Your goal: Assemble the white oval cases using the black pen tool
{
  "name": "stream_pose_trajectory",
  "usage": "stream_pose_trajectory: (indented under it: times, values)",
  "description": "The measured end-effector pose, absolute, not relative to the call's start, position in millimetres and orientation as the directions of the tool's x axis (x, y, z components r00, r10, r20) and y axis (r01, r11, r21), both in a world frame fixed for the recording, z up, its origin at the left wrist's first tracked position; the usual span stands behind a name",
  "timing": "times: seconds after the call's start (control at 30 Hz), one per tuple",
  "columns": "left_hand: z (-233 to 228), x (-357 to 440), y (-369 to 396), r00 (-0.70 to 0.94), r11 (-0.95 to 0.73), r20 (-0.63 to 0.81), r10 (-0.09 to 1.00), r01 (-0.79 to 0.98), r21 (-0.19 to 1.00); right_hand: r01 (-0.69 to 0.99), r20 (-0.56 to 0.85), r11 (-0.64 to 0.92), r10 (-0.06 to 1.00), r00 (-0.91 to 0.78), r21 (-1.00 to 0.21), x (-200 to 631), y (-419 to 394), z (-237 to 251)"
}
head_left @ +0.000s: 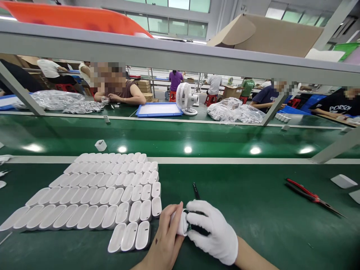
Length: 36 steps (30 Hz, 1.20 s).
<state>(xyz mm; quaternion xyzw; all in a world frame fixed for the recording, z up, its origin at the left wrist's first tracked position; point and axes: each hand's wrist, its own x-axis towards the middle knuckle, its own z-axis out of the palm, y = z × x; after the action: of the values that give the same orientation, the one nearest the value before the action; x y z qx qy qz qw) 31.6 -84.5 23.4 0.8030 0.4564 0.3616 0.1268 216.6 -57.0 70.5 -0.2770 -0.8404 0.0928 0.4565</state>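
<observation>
Fingers of both hands, left hand (165,240) and gloved right hand (213,234), clasp a white case (182,223) beside the rows' edge.

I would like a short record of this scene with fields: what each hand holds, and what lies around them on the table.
left hand: bare, holds a small white case together with the other hand
right hand: in a white glove, grips a dark pen-like tool at the case
rows of cases: white, laid side by side on the green table, left of the hands
pliers: red handles, on the table to the right
belt: green, one single white case on it
fan: white, on the far table
</observation>
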Motion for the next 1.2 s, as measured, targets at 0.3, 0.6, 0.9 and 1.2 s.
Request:
stream_pose_trajectory:
  times: [0.3,0.6,0.9,1.2]
  values:
    - [15.8,28.0,-81.2,0.282,-0.474,0.384,0.879,0.436,0.765,0.459,0.589,0.845,0.525,-0.615,-0.273,222.8,-70.4,66.4]
    - [30.2,29.3,-83.3,0.397,-0.373,0.275,0.876,0.194,0.907,0.847,-0.06,-0.097,0.995,0.077,-0.522,229.6,-33.3,48.2]
    - [43.2,27.4,-86.4,0.329,-0.068,0.066,0.942,-0.004,0.998,-0.198,-0.307,-0.353,0.924,-0.229,-0.915,223.1,-37.6,68.2]
    - [46.3,30.5,-84.1,0.356,-0.106,0.108,0.928,-0.026,0.994,-0.519,-0.157,-0.27,0.955,-0.252,-0.811,220.4,-50.4,69.9]
